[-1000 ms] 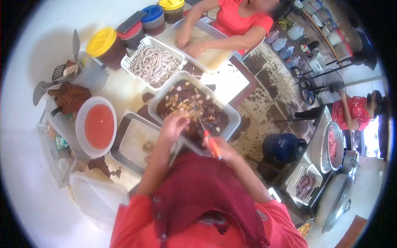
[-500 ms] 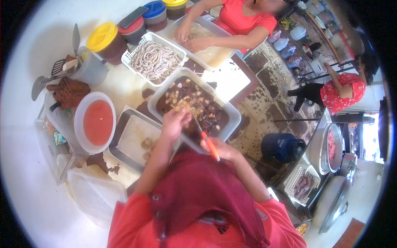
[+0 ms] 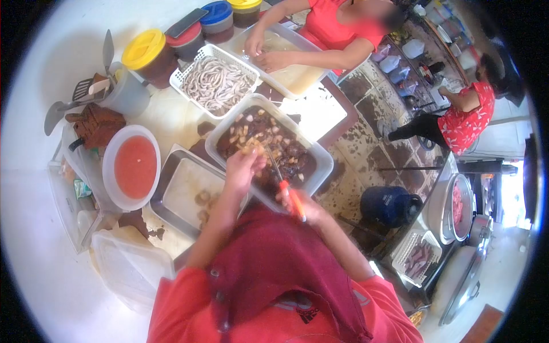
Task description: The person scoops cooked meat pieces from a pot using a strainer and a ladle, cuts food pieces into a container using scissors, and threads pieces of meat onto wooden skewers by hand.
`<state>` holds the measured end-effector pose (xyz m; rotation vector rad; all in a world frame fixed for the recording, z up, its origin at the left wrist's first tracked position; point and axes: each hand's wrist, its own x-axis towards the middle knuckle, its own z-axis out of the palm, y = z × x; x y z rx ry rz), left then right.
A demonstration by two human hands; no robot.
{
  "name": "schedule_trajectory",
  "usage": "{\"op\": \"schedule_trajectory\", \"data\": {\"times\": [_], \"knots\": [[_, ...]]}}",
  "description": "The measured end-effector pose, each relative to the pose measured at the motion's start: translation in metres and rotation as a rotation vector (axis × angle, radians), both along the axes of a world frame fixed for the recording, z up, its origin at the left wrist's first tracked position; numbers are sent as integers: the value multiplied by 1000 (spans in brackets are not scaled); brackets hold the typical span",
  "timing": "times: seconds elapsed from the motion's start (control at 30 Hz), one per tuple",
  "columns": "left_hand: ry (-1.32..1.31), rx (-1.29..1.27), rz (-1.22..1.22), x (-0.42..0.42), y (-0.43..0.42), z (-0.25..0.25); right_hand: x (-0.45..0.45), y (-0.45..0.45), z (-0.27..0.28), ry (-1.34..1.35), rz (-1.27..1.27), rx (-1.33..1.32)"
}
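Note:
My right hand [image 3: 298, 206] grips scissors [image 3: 291, 200] with orange handles, their metal blades pointing away over a translucent tub [image 3: 323, 182]. Beside the blades, my left hand [image 3: 243, 167] pinches a yellowish-brown piece of food [image 3: 251, 147]; its exact kind I cannot make out. Below both hands the tub holds dark brown liquid with many small pale and dark chunks. A metal tray [image 3: 171, 197] with a few brownish round pieces lies under my left forearm.
A white basket [image 3: 186, 91] of pale strips stands beyond the tub. A bowl of red-orange liquid [image 3: 135, 167] is at left, near lidded buckets [image 3: 143, 50]. Across the table, a person [image 3: 337, 28] works in another tub [image 3: 309, 86]. A second person [image 3: 469, 117] stands right, beyond a blue gas cylinder [image 3: 386, 206].
The scissors have tilted slightly and their handles look wider apart. My left hand has shifted a little to the right. The person at far right has turned and moved slightly.

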<state>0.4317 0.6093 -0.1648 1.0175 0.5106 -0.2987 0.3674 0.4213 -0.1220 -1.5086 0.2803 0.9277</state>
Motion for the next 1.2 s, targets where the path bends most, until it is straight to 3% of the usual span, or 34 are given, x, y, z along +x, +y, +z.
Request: {"op": "schedule_trajectory", "data": {"times": [0.2, 0.3, 0.67, 1.1, 1.2], "knots": [[-1, 98, -91, -2, 1, 5, 2, -2, -9, -163, 202, -122], [-20, 124, -155, -3, 1, 3, 2, -2, -20, -89, 133, 9], [-4, 90, -344, 4, 15, 6, 8, -6, 0, -136, 221, -119], [70, 27, -205, 2, 23, -10, 10, -12, -13, -124, 142, -235], [44, -130, -57, -5, 30, -22, 9, -11, -2, 19, 3, -48]]}}
